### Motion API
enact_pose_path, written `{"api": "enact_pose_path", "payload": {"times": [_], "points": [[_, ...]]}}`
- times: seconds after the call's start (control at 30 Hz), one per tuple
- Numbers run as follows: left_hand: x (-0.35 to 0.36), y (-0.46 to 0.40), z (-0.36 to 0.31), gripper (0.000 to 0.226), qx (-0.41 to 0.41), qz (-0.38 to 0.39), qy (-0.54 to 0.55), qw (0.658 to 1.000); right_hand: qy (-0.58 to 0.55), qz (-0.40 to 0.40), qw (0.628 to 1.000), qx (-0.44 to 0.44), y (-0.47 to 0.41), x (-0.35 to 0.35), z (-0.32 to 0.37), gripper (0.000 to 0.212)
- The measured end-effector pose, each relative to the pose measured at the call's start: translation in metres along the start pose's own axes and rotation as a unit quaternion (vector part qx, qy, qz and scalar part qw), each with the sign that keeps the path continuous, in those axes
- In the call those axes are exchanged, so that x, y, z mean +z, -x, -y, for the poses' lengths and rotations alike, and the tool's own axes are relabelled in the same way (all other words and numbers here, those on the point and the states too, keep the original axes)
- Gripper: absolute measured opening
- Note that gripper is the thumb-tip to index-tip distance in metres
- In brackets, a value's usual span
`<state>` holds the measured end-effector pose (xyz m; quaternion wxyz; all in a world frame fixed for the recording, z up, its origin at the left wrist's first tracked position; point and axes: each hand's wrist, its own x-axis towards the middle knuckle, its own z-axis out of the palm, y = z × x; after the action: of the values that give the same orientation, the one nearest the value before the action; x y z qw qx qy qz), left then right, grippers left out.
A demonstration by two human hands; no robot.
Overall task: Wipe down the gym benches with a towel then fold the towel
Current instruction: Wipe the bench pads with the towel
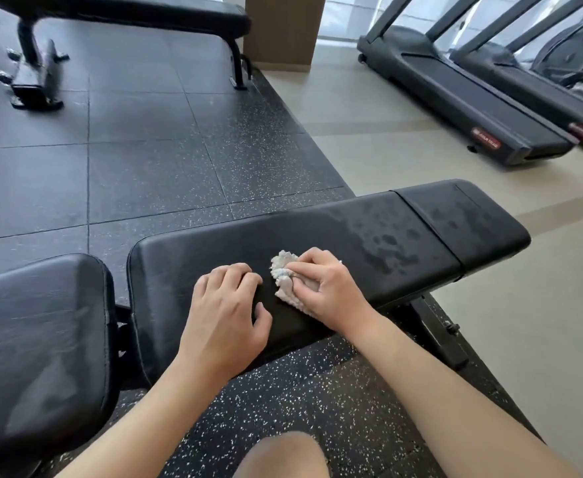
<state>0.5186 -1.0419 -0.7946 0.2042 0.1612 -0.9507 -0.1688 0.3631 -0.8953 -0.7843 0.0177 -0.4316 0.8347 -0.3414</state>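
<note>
Black padded bench (317,243) runs across mid-frame, from approx 8 o'clock to 3 o'clock, w/ a separate seat pad (38,339) at its left end, 8 o'clock. Right part of the bench top shows dark wet blotches (390,241) toward 2 o'clock; left part looks dull and streaked.

Right hand (328,288) sits on the bench just right of center, fingers curled over a small white towel (284,274), which is bunched up and pressed onto the pad. Towel sticks out on the hand's left side and under the palm; a ring shows on one finger. Left hand (228,315) is just beside it at the 7 o'clock side, fingers bent w/ tips resting on the pad, thumb hooked at the near edge of the bench; it holds nothing. Small gap btwn left fingertips and towel.

Bare knee (283,457) at 6 o'clock, over speckled rubber floor (152,160). Second bench (138,12) at 11 o'clock, well apart. Two treadmills (472,94) at 1–2 o'clock on pale floor (455,322), a wooden column (283,29) at 12 o'clock.
</note>
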Motion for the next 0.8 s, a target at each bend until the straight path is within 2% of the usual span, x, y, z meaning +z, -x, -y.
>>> {"api": "enact_pose_path", "payload": {"times": [0.13,0.3,0.6,0.7,0.8], "points": [[0.0,0.0,0.0,0.03,0.006,-0.004,0.0,1.0,0.026,-0.021,0.998,0.06,-0.049,0.005,-0.008,0.021],[0.001,-0.001,0.001,0.03,0.003,-0.003,-0.005,1.0,0.039,-0.033,0.996,0.074,-0.064,0.018,-0.003,0.023],[-0.001,0.0,0.002,0.028,-0.02,-0.018,0.038,0.999,0.025,-0.026,0.999,0.022,0.002,0.019,0.027,0.025],[0.0,0.001,0.003,0.026,-0.014,-0.027,0.045,0.999,0.016,0.025,0.999,-0.026,0.032,0.006,0.03,0.022],[0.001,0.0,0.004,0.026,-0.006,-0.031,0.038,0.999,0.024,0.067,0.996,-0.057,0.024,-0.013,0.013,0.023]]}}
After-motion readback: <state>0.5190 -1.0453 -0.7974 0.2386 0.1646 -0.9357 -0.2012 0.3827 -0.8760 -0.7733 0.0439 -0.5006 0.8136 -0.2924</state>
